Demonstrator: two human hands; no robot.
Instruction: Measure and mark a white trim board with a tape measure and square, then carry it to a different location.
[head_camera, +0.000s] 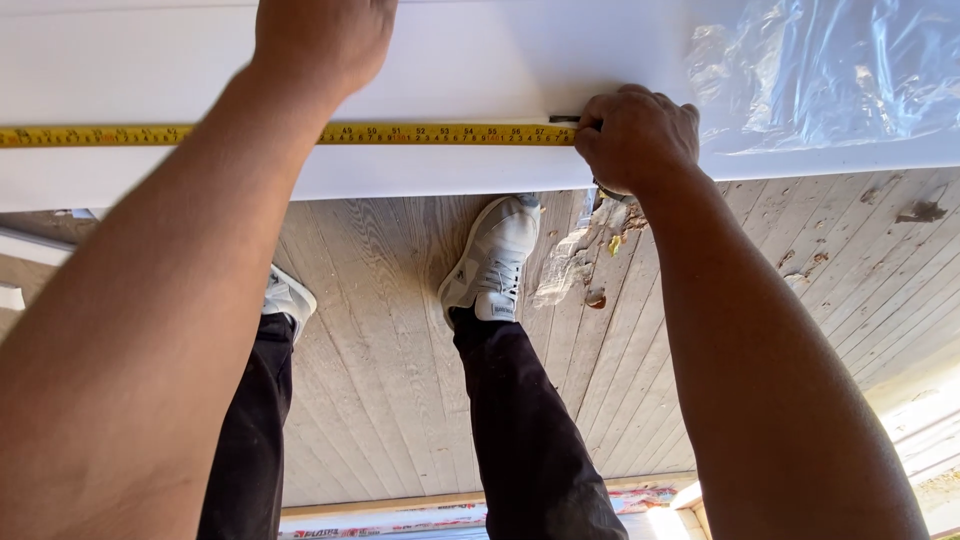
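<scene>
A tape measure (440, 133) lies along the board (450, 60). The right hand (635, 135) pinches its end, apparently; plastic sheet (830, 70) lies further right, floor (380, 330) below.

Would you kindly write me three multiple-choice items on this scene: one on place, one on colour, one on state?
1. Where does the tape measure lie?
A. Along the white board
B. On the plank floor
C. Over a shoe

2. What colour is the tape?
A. Blue
B. Yellow
C. Red

3. What is the right hand doing?
A. Hanging free
B. Pressing the floor
C. Closed at the tape's end

Key: 1 A, it runs across the board; 2 B, its blade is yellow; 3 C, fingers curl there while the left hand rests on the board.
</scene>
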